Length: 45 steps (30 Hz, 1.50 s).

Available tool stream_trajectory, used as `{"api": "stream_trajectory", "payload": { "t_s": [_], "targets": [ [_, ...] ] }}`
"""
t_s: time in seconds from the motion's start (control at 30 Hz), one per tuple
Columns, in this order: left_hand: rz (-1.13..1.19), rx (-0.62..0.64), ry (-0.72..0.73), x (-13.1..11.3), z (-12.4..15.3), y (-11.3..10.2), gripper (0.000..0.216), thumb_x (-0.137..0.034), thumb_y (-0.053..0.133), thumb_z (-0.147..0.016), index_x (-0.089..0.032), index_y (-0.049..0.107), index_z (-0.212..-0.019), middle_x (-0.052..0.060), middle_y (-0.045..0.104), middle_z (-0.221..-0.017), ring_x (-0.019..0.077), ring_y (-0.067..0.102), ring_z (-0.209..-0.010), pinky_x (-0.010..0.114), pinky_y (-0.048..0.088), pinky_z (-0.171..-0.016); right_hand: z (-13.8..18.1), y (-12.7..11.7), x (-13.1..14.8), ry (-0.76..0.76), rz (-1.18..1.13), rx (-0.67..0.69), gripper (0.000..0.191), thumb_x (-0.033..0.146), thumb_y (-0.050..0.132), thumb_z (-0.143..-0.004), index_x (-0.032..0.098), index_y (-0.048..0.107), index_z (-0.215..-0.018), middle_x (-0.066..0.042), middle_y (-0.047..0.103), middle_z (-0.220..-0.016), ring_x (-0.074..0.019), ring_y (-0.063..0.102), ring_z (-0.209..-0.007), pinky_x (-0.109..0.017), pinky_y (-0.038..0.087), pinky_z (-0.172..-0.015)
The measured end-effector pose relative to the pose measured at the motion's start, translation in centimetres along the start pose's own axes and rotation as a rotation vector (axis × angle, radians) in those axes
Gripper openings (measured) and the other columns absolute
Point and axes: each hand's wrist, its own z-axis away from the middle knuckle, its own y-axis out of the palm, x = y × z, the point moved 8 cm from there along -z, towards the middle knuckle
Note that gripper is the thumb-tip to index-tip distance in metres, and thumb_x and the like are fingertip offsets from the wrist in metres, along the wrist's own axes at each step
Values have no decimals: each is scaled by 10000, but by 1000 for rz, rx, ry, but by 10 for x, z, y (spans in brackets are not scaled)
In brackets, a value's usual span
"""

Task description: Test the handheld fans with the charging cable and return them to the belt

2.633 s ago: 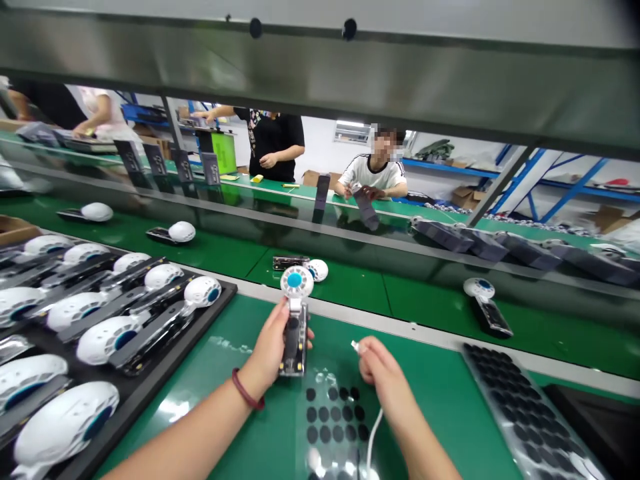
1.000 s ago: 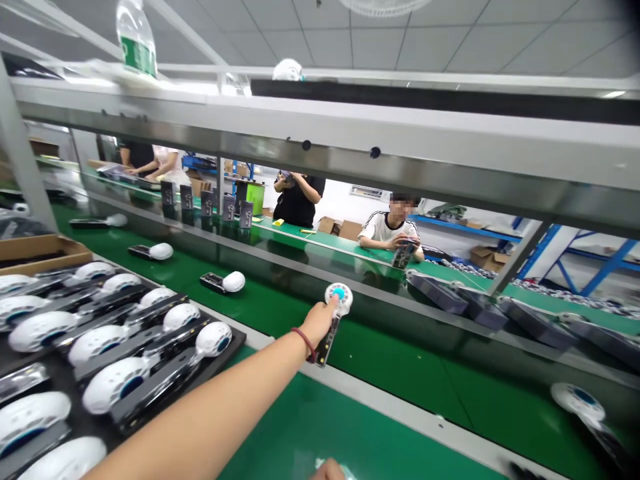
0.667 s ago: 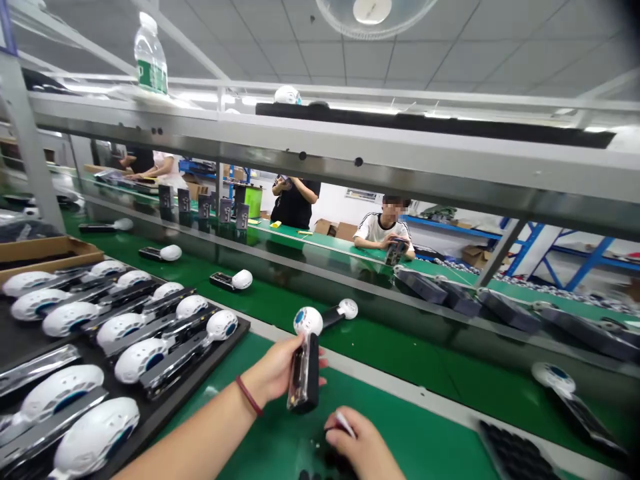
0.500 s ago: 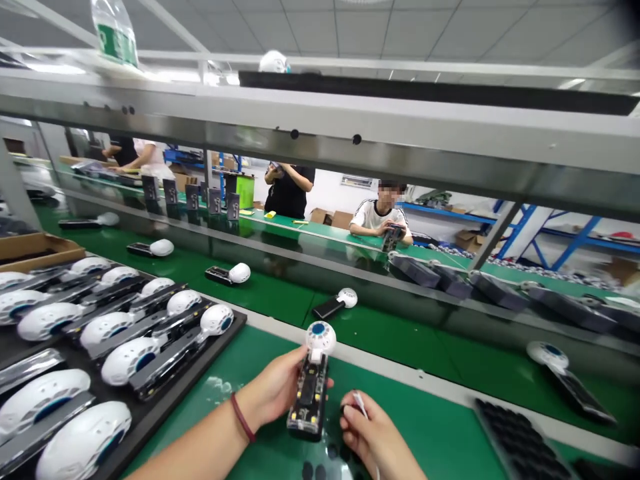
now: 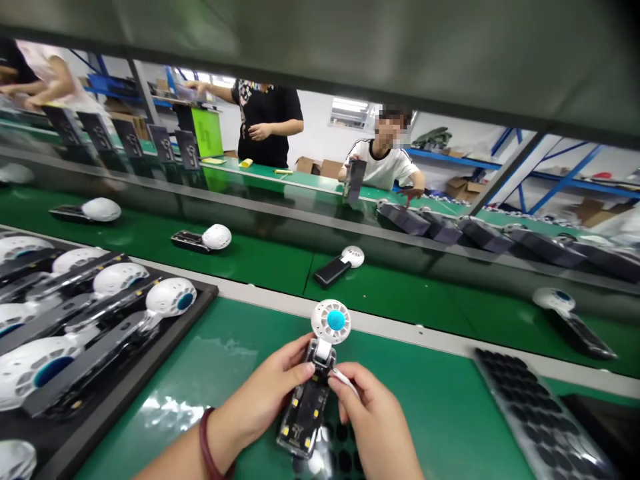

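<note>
My left hand (image 5: 267, 387) holds a handheld fan-like device (image 5: 305, 407) upright over the green work surface. It has a white vented round head with a blue centre (image 5: 333, 321) and a black body under a clear casing, with several small yellow lights. My left thumb lies across the body just below the head's hinge. My right hand (image 5: 373, 407) pinches the end of a white cable (image 5: 345, 380) against the body's right side near the hinge. Fingertips hide whether the cable is plugged in. Several black round pads (image 5: 345, 460) lie below the device.
On the left, a dark tray (image 5: 165, 363) holds several similar devices. Ahead runs a green conveyor (image 5: 260, 267) carrying more, including a black-bodied one (image 5: 333, 272). A sheet of black round pads (image 5: 535, 407) lies right. Beyond, a co-worker (image 5: 383, 160) handles a dark box (image 5: 354, 180). An overhead shelf crosses above.
My right hand has brought the white cable to the device's side. My left thumb now lies across the body. The view has tipped down, and the co-worker opposite has reached one arm out.
</note>
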Motion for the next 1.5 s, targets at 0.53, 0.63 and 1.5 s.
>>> {"api": "stream_trajectory", "payload": {
  "t_s": [0.53, 0.63, 1.5],
  "targets": [
    [-27, -14, -32, 3, -1, -1, 418, -197, 607, -722, -236, 512, -1128, 48, 542, -1183, 236, 457, -1104, 371, 320, -947, 2, 8, 10, -58, 303, -47, 164, 308, 426, -808, 231, 553, -738, 6, 573, -755, -160, 511, -692, -237, 363, -628],
    [-35, -18, -45, 4, -1, -1, 422, -198, 607, -724, -242, 506, -1132, 47, 550, -1173, 234, 469, -1091, 366, 329, -936, 3, 9, 10, -45, 301, -60, 170, 304, 424, -807, 227, 544, -714, 5, 555, -727, -160, 502, -671, -239, 365, -610],
    [-29, -84, -79, 6, 2, -6, 365, -217, 608, -731, -227, 531, -1087, 30, 607, -1080, 191, 533, -990, 289, 377, -862, 15, 21, 24, -432, 737, -231, 212, 162, 389, -807, 246, 570, -880, -38, 559, -875, -204, 537, -749, -300, 417, -602]
  ]
}}
